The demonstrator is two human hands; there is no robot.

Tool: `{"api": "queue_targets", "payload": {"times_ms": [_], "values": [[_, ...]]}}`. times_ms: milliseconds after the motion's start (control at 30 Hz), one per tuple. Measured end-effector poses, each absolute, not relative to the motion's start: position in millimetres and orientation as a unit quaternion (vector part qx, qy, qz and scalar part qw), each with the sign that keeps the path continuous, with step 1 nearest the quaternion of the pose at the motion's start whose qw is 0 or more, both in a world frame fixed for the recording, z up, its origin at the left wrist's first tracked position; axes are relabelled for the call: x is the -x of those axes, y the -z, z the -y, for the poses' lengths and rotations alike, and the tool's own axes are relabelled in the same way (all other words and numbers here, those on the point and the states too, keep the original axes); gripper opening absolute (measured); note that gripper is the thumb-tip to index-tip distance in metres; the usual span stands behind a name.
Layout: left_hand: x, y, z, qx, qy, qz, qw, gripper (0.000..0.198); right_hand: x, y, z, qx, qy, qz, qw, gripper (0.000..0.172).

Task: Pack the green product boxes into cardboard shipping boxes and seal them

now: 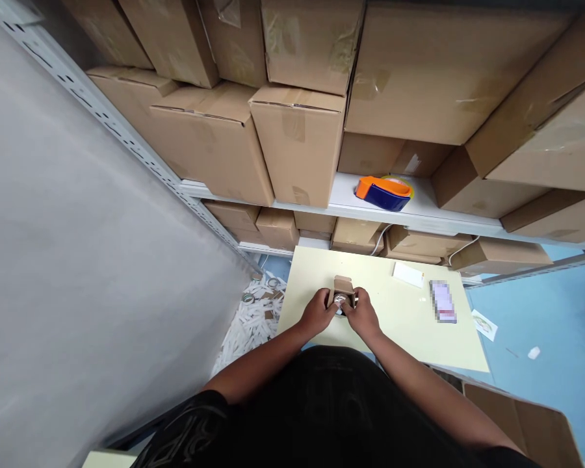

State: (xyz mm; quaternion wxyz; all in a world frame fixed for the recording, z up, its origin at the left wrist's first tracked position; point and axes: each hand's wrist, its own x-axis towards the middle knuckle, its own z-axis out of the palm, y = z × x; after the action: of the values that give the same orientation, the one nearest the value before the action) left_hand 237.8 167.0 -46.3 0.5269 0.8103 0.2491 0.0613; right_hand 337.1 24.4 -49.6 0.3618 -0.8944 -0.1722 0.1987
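Observation:
Over the pale yellow table (400,331), a small brown cardboard box (343,284) is held between my two hands, its lid flap standing up at the far side. Inside it lies a small item (340,300) with a whitish, shiny top; its kind is too small to tell. My left hand (318,312) grips the box's left side, thumb toward the opening. On the other side my right hand (363,314) is closed round the right wall, its thumb also at the opening. Both thumbs are close to or touching the item.
A white box (408,274) and a blurred-out phone-like item (442,301) lie on the table. An orange and blue tape dispenser (384,193) sits on the shelf among stacked cartons (297,143). White paper strips (246,328) cover the floor at left, beside a wall. An open carton (521,422) stands lower right.

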Motion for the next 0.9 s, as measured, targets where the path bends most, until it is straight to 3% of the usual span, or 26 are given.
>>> {"api": "queue_targets", "payload": {"times_ms": [300, 500, 700, 833, 900], "values": [[-249, 48, -167, -0.790, -0.062, -0.279, 0.542, 0.023, -338, 56, -10, 0.865, -0.191, 0.193, 0.423, 0.039], [-238, 53, -160, -0.823, -0.154, -0.236, 0.493, 0.022, -334, 67, 9, 0.814, -0.113, 0.367, 0.436, 0.058], [-233, 56, -165, -0.849, -0.154, -0.115, 0.492, 0.036, -330, 82, 17, 0.836, -0.095, 0.360, 0.404, 0.069], [-228, 59, -171, -0.860, -0.139, -0.081, 0.484, 0.046, -331, 87, 20, 0.843, -0.100, 0.384, 0.362, 0.053], [-230, 57, -176, -0.857, -0.127, -0.080, 0.493, 0.039, -331, 88, 20, 0.845, -0.109, 0.398, 0.340, 0.047]]}}
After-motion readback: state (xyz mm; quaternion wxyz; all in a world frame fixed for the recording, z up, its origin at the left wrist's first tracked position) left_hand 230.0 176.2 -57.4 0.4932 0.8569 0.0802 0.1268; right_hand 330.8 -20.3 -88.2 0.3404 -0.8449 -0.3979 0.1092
